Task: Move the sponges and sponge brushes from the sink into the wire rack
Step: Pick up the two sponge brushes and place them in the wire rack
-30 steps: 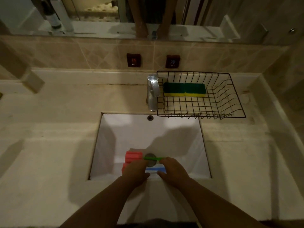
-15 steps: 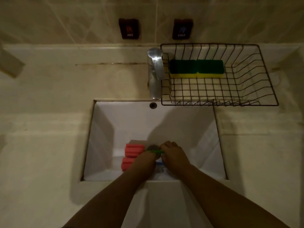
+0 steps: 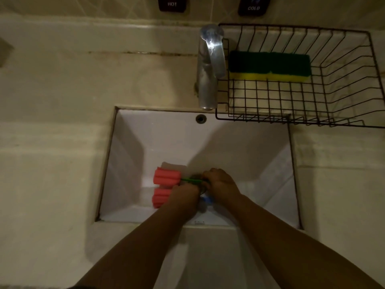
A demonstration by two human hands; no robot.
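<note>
Two sponge brushes with pink-red heads lie at the bottom of the white sink (image 3: 239, 142). The upper sponge brush (image 3: 166, 176) has a green handle, and my right hand (image 3: 220, 183) is closed around that handle's end. The lower sponge brush (image 3: 160, 197) has a blue handle that shows between my hands; my left hand (image 3: 184, 195) lies over it, its grip hidden. Green-and-yellow sponges (image 3: 268, 66) sit at the back of the black wire rack (image 3: 343, 101) on the counter, right of the sink.
A chrome tap (image 3: 209, 67) stands behind the sink, close against the rack's left side. Hot and cold buttons (image 3: 171, 4) are on the tiled wall. A pale stone counter (image 3: 52, 163) surrounds the sink.
The camera has moved down and closer to the sink. Both hands have reached deeper into the basin, the right one closing on the green handle.
</note>
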